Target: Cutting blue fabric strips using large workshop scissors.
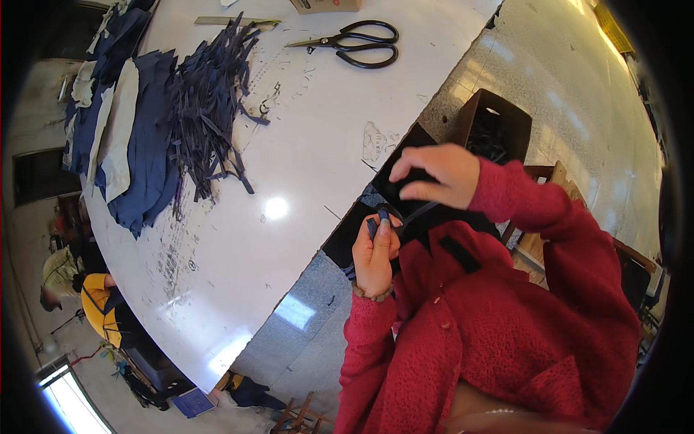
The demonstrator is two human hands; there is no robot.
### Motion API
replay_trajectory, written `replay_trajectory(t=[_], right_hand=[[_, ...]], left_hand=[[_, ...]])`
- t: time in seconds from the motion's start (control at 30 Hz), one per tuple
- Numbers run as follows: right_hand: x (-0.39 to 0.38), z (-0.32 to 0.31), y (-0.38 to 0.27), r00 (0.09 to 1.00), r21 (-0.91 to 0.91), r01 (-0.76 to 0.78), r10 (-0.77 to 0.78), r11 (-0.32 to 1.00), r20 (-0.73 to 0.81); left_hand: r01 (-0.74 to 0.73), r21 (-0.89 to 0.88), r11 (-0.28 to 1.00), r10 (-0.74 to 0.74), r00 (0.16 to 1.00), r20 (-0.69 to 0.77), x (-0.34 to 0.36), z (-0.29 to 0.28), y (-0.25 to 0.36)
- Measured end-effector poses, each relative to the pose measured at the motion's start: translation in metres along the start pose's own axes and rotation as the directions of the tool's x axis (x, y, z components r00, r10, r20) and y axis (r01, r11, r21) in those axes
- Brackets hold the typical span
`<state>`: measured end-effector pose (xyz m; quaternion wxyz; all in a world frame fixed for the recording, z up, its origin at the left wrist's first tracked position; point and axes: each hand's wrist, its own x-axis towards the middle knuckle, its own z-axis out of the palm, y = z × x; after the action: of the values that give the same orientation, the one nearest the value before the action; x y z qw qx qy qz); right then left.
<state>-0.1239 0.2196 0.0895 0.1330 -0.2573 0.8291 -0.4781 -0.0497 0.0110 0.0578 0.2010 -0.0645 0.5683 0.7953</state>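
My left hand is closed around a narrow dark blue strip, its folded end standing up by the thumb. The strip looks like cloth or leather; which one I cannot tell. Above and to the right, my right hand is bent at the wrist, with thumb and fingers apart and nothing visible between them. Both hands are just off the edge of the white table. A heap of similar dark strips lies on the tabletop, left of my hands.
Black-handled scissors and a metal ruler lie at the table's far side. Blue and pale sheets are piled at the left. A dark brown crate stands beyond my right hand. A person in yellow is past the left edge.
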Motion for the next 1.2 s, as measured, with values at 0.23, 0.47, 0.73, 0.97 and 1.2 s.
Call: replay_trajectory(t=[0.23,0.47,0.73,0.97,1.2], right_hand=[[-0.037,0.046,0.010,0.902,0.639,-0.422,0.370,0.643,0.224],[-0.042,0.039,0.011,0.950,0.630,-0.288,0.299,0.721,0.092],[-0.043,0.045,0.006,0.936,0.711,-0.298,0.342,0.637,0.086],[-0.040,0.045,0.008,0.933,0.764,-0.275,0.353,0.584,0.067],[-0.040,0.048,-0.002,0.941,0.812,-0.245,0.333,0.529,0.067]], left_hand=[[-0.001,-0.009,1.000,0.001,1.000,0.015,0.002,-0.003,0.002],[0.000,0.020,1.000,0.001,0.999,-0.041,-0.001,0.004,0.000],[-0.031,0.036,0.999,0.033,0.999,-0.038,-0.001,0.003,-0.006],[-0.059,0.357,0.932,0.083,0.995,-0.052,-0.003,0.005,-0.008],[-0.365,0.750,0.552,0.506,0.861,0.047,0.002,0.002,-0.023]])
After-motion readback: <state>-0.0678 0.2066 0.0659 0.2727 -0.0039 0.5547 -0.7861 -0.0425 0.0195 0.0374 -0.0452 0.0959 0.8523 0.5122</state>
